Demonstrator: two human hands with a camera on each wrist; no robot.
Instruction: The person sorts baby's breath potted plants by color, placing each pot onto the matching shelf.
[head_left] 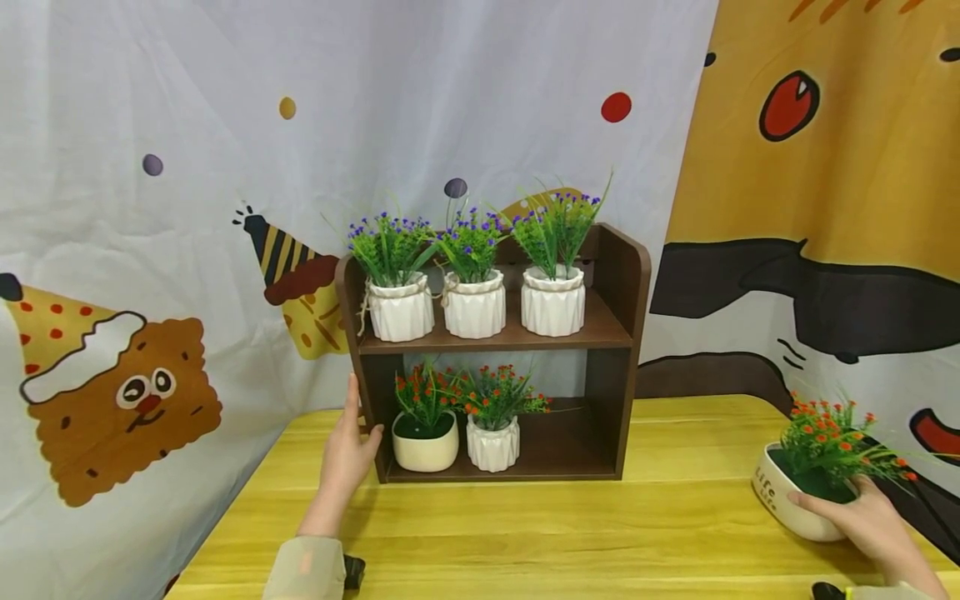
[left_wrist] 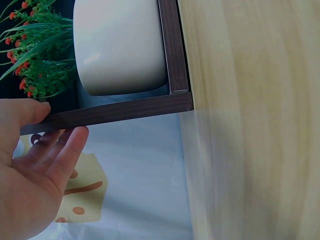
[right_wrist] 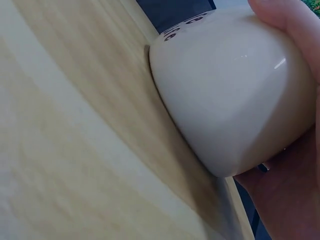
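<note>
A dark brown two-tier shelf [head_left: 632,367] stands on the table. My left hand [head_left: 351,450] holds its left side panel [left_wrist: 125,110], thumb at the inner side and fingers along the outer side. Over at the far right, my right hand [head_left: 862,517] grips a cream "Life" pot [head_left: 787,500] of orange-red flowers [head_left: 828,433], thumb at the rim. That pot [right_wrist: 225,95] is tilted, close to the tabletop; whether it touches is unclear. On the lower tier sit a cream pot [head_left: 426,452] and a white fluted pot [head_left: 493,446], both with red-orange flowers.
Three white fluted pots of purple flowers, left [head_left: 402,312], middle [head_left: 476,308] and right [head_left: 553,304], line the upper tier. Yellow wood-grain tabletop [head_left: 525,542] lies in front of the shelf. Behind hangs a cartoon-printed cloth [head_left: 465,100].
</note>
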